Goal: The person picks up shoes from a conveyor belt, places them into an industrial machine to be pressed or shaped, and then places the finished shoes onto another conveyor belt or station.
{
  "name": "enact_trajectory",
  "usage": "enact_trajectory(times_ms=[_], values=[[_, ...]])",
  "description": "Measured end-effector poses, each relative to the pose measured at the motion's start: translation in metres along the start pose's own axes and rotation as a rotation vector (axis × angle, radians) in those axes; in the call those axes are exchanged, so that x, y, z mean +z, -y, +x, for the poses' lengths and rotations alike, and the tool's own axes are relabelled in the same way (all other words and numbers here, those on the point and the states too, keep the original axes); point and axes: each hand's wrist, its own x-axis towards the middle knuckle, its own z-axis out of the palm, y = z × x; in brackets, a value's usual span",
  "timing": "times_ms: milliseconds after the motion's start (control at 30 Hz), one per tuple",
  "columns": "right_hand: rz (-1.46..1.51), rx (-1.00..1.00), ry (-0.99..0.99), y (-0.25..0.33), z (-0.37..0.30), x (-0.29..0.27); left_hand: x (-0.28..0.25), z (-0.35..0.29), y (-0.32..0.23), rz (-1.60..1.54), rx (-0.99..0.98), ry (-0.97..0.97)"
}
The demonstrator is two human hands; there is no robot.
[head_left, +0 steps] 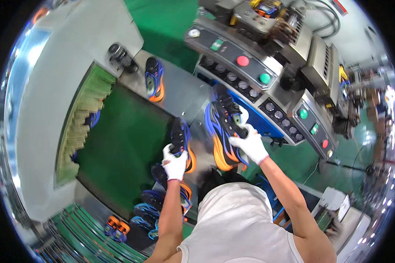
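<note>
Head view, looking down over the person's white sleeveless top (pixel 237 223). Both hands gloved in white. Right hand (pixel 249 144) is clamped on a black sneaker with blue stripes and orange sole (pixel 221 129), fingers wrapped over the upper near the collar; shoe is held up off the surface, sole side facing left, just in front of the steel control panel (pixel 254 72). Panel carries a red button (pixel 242 61), a green button (pixel 265 78) and a row of small knobs; a second panel section further right has another green button (pixel 303 114). Left hand (pixel 174 163) is closed around the heel end of a second matching sneaker (pixel 180 140), which sits near the edge of the metal table (pixel 180 87), right beside the green conveyor belt (pixel 118 144). The two held shoes are close together but not touching. A third sneaker (pixel 154 79) lies alone on the metal plate further up, well apart from both hands. More sneakers of the same colours (pixel 162 201) are bunched below the left hand, near the belt's lower end, partly hidden by the left forearm. A strip curtain (pixel 81 118) hangs at the belt's left side. Green floor (pixel 166 22) beyond.
</note>
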Motion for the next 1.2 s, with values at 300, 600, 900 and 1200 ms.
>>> enact_trajectory(times_ms=[300, 600, 900, 1200], values=[[0.736, 0.207, -0.573, -0.022, -0.187, -0.085, -0.001, -0.046, -0.159, 0.084, 0.562, 0.496], [0.542, 0.384, -1.41, 0.12, -0.283, -0.052, -0.041, -0.064, -0.316, 0.013, 0.881, 1.292], [0.427, 0.801, -2.085, 0.075, -0.423, -0.104, 0.092, -0.3, -0.444, 0.478, 1.427, 1.596], [0.2, 1.355, -1.613, -0.086, -0.446, -0.214, 0.295, -0.447, -0.405, 0.313, 1.897, 1.461]])
